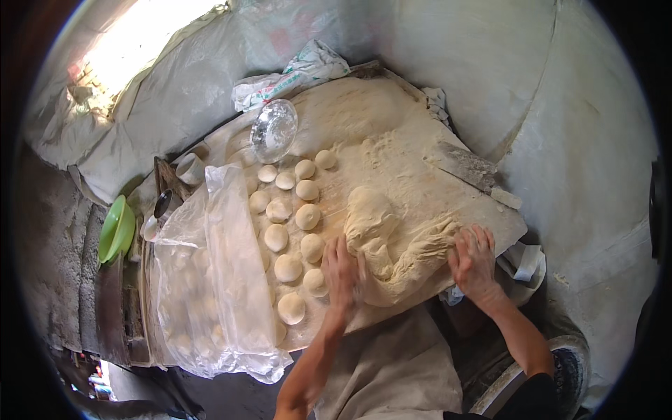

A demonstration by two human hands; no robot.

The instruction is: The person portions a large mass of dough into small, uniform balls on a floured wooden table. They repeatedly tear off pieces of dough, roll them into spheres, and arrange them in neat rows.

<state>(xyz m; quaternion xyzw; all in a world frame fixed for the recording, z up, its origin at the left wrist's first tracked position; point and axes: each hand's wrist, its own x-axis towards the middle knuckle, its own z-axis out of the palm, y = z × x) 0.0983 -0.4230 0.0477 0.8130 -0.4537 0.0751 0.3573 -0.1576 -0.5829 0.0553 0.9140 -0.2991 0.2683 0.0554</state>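
Observation:
A large, folded mass of pale dough [370, 223] lies on the floured wooden board [325, 210], stretched out to the right in a creased, twisted flap. At its left edge is my left hand [342, 270], blurred, its fingers against the dough; how firmly it grips is unclear. My right hand [475, 262] has its fingers curled on the flap's right end, near the board's edge. Several round dough balls [287, 268] sit in uneven rows just left of my left hand. Clear plastic sheeting [233, 262] covers more balls farther left.
Behind the balls stands a clear, flour-dusted bowl [274, 131]. Crumpled plastic bags [294, 76] lie along the back edge. A green bowl [116, 230] and a white cup [190, 169] are at the left. A flat, floury scraper-like piece [467, 165] rests along the right edge.

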